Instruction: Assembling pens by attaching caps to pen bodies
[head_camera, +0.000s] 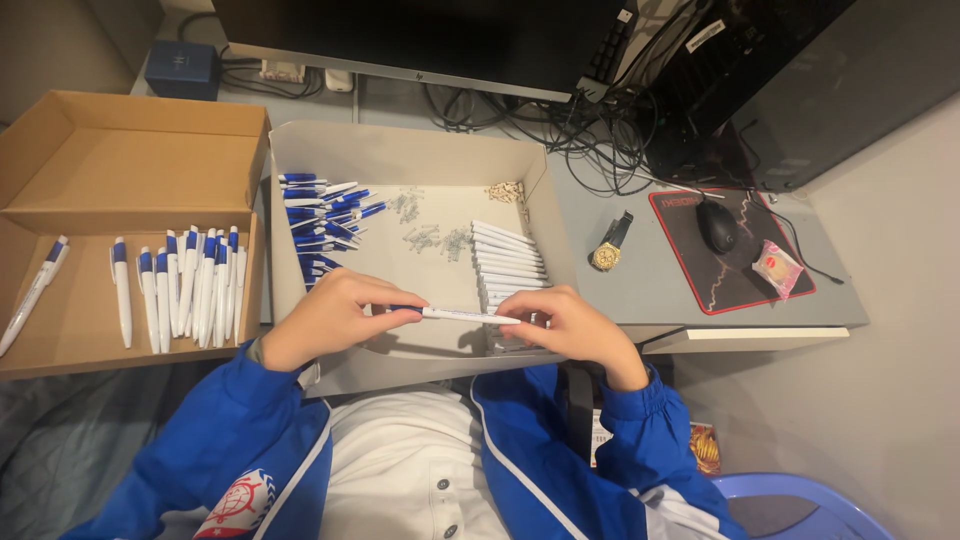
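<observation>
Both hands' fingers (395, 312) pinch one white pen (465, 316) above the grey box (420, 155) (white barrels (508, 262), blue caps (320, 215) inside).

Grey desk (640, 285) carries two cardboard boxes (130, 190); wristwatch (608, 250); mouse pad (725, 255); cables (560, 125); blue box (182, 70), maybe adapter.

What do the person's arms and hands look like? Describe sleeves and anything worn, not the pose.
Both hands, the left hand and the right hand, are bare, with no gloves, rings or watch showing. Both arms wear bright blue jacket sleeves ending at the wrists. The open jacket has thin white piping along its front edges and a round red-and-white emblem on the left side, over a white buttoned shirt.
</observation>
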